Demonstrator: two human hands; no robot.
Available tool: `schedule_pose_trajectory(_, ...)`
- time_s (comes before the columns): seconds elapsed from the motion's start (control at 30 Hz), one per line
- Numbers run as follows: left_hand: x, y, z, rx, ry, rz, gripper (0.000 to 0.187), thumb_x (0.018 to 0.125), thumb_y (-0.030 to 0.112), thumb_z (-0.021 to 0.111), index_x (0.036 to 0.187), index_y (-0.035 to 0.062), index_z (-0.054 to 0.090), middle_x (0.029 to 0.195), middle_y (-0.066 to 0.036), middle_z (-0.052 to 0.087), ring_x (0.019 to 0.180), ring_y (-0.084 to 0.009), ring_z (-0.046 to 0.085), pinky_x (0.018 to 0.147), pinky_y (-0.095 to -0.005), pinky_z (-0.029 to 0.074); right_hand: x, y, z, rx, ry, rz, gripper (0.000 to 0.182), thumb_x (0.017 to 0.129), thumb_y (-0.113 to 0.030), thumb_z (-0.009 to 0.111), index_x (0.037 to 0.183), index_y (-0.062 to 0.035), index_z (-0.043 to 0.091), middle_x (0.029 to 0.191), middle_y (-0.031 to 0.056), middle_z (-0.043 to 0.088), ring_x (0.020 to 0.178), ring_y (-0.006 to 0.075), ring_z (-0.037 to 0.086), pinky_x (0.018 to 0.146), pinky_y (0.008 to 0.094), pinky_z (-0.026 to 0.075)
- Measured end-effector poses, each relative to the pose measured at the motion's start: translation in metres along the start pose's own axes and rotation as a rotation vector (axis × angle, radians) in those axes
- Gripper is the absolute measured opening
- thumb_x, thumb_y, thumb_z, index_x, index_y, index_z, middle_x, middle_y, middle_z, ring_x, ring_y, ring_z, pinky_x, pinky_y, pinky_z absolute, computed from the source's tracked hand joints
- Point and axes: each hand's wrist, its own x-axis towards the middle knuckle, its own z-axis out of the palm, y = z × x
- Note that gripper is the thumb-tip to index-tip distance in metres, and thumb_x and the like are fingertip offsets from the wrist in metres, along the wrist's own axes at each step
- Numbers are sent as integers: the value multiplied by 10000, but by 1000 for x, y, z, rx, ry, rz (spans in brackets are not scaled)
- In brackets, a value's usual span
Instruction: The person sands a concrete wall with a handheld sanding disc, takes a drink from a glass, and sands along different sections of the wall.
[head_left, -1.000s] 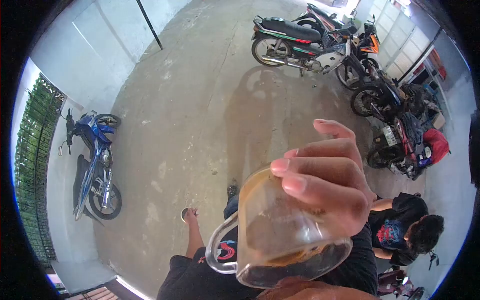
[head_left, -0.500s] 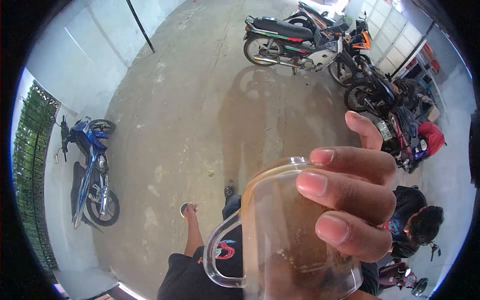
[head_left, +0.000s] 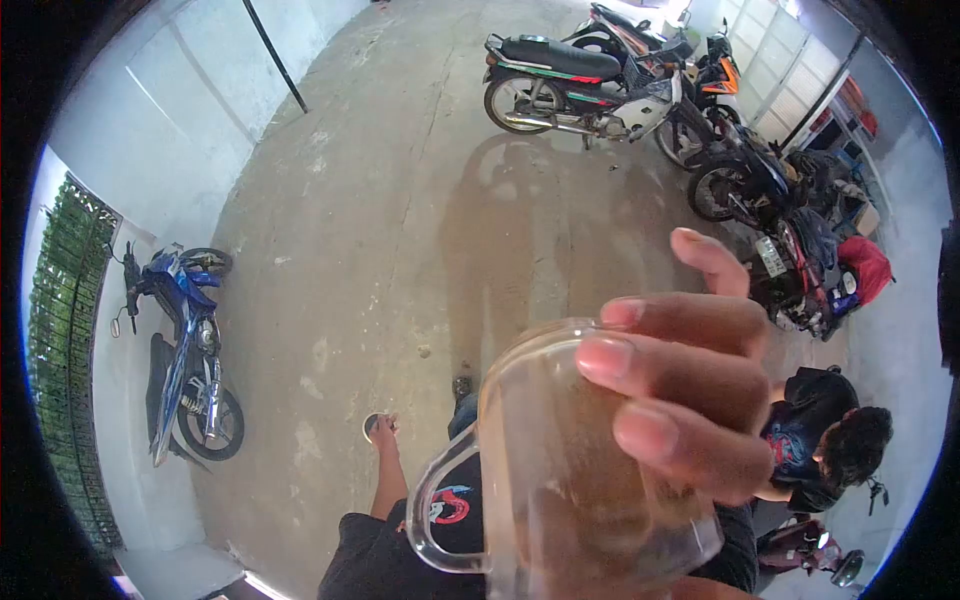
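Note:
Close in front of me, a clear mug fills the lower middle of the view, brownish inside, its handle loop pointing left. My right hand grips it from the right; three fingers press on its side while another sticks up, apart from the mug. The thumb is hidden, and the mug's lower end runs out of view. Farther down and left, my left hand hangs low, its fingers closed on a small round thing with a pale rim and dark face, too small to name.
A blue motorbike stands by the left wall. Several motorbikes are parked at the back right, one with a red cover. At right, a person in a dark shirt is near another motorbike. Concrete floor lies between.
The mug and my right hand have shifted slightly left, with the hand a little more than the mug. The person at right shows slightly more. My left hand keeps its hold.

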Motion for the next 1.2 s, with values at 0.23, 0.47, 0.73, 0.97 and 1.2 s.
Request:
schedule_pose_trajectory(0.23, 25, -34, -24, -67, -28, -82, 359, 960, 259, 461, 1137, -45, 536, 1098, -126, 622, 962, -202, 652, 605, -252, 505, -77, 53, 19, 183, -67, 191, 415, 694, -223, 763, 1050, -81, 604, 1030, 69, 649, 867, 228, 629, 923, 454, 425)
schedule_pose_trajectory(0.47, 4, 5, -4, 79, -91, -167, 359, 961, 277, 469, 1140, -31, 516, 1041, -115, 657, 906, -200, 665, 581, -255, 501, -296, 118, 45, 30, 266, 971, 666, 613, -197, 867, 1166, -36, 532, 1173, 68, 547, 1063, 170, 535, 920, 314, 429)
schedule_pose_trajectory(0.73, 47, 23, 22, 1, -77, -122, 289, 912, 269, 529, 1005, -1, 568, 844, -88, 649, 718, -173, 629, 538, -248, 470, -553, 91, -9, -708, 665, 1415, 438, 812, -154, 709, 1179, -44, 498, 1116, 88, 549, 1037, 220, 532, 868, 346, 458)
schedule_pose_trajectory(0.97, 41, 67, 67, 161, -276, -171, 398, 923, 368, 531, 1141, 35, 550, 998, -90, 672, 506, -109, 480, 384, -217, 332, -674, 40, -78, -929, 675, 1576, 613, 716, -329, 767, 1177, -28, 498, 1116, 120, 565, 993, 251, 573, 853, 370, 476)
schedule_pose_trajectory(1.2, 32, 93, 71, 126, -160, -142, 331, 916, 291, 493, 1084, 13, 560, 1028, -139, 672, 457, -109, 463, 346, -204, 315, -684, 30, -81, -747, 796, 1796, 716, 671, -282, 775, 1272, -47, 464, 1219, 134, 553, 1110, 270, 551, 943, 370, 431)
